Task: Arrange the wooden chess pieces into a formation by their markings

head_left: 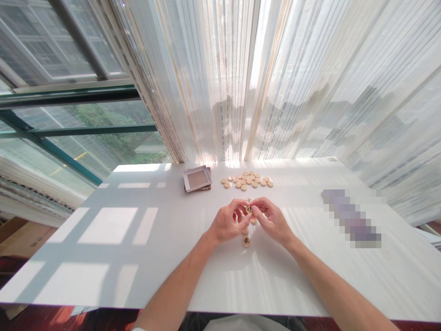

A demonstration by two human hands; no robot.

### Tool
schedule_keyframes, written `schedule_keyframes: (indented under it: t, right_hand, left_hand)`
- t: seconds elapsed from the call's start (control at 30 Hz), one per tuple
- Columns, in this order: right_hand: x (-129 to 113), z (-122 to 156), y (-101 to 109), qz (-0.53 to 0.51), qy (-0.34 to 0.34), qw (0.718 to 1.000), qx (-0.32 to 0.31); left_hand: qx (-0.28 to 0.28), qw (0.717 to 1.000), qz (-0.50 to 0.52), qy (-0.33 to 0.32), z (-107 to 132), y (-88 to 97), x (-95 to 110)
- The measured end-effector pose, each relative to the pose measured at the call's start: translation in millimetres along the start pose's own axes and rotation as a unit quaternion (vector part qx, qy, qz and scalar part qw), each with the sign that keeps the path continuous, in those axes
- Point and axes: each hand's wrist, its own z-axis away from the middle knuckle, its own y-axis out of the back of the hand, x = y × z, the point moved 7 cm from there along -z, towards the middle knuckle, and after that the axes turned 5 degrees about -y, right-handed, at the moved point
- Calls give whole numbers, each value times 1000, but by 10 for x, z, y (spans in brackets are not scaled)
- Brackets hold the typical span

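Close together over the middle of the table are my left hand (pixel 229 220) and my right hand (pixel 270 218). Between their fingertips is a round wooden Chinese chess piece (pixel 249 209) with a black character, pinched from both sides. Below and behind the fingers, more pieces stand or lie together, partly hidden. One of these, a piece with a red mark (pixel 253 221), shows under my right thumb. Nearest to me, a piece with a black character (pixel 245 242) lies face up, touching or close to another piece (pixel 245 231).
Behind my hands, several pale wooden pieces (pixel 249 181) lie scattered. To their left sits an open shallow box (pixel 197 178) with a white rim. A blurred-out object (pixel 353 218) lies on the right of the white table (pixel 161 271). String curtains (pixel 220 82) hang along the far edge.
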Motion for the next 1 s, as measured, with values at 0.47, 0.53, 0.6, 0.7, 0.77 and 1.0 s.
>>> schedule_keyframes:
  t: [0.47,0.53,0.6,0.7,0.77,1.0]
  right_hand:
    - [-20,-7,-22,-2,-27,999,-22]
    - [-14,-6,-18,7,-35,999,-20]
    - [-14,-4,-11,16,-33,999,-16]
    - [-17,-2,-1,34,-22,999,-7]
    - [-20,-2,-1,49,-14,999,-3]
    - [-44,2,-3,98,15,995,1]
  left_hand:
    - [16,1000,18,13,6,6,-63]
    - [11,1000,7,7,9,-3,-55]
    - [8,1000,-5,-3,11,-9,-39]
    - [12,999,-27,-13,10,-2,-24]
    - [13,999,-42,-11,7,4,-22]
    - [30,995,-90,-19,6,37,11]
